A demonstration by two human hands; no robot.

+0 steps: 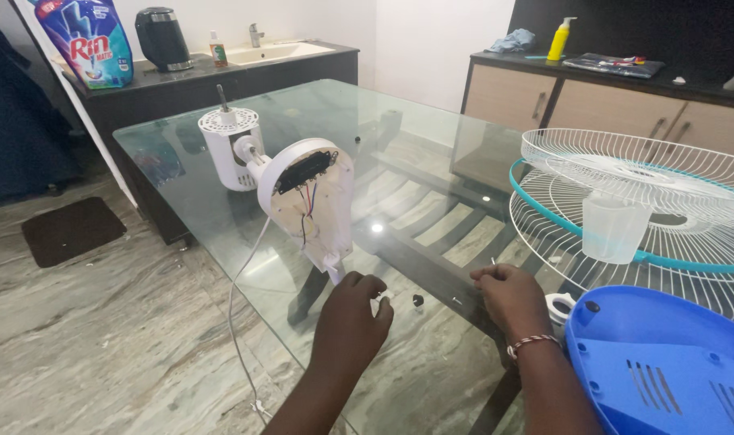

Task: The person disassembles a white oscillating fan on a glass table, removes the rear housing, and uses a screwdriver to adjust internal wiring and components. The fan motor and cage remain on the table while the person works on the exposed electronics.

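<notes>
A person's two bare hands work over a glass table (431,153), seen from above. The left hand (352,318) sits near the table's near edge, its fingers pinched together on a small white part (383,296). The right hand (508,294), with a beaded bracelet at the wrist, rests just to the right, its fingertips closed on a thin metal pin or screw (493,261). A small dark piece (417,300) lies on the glass between the hands. Just beyond the left hand lies a white fan motor housing (290,181), opened so its wires show, its white cord (242,322) hanging over the near edge. At the table's right edge lie white wire fan guards (673,173) with a clear cup (614,228), and a blue fan base (665,362) at the near right corner.
</notes>
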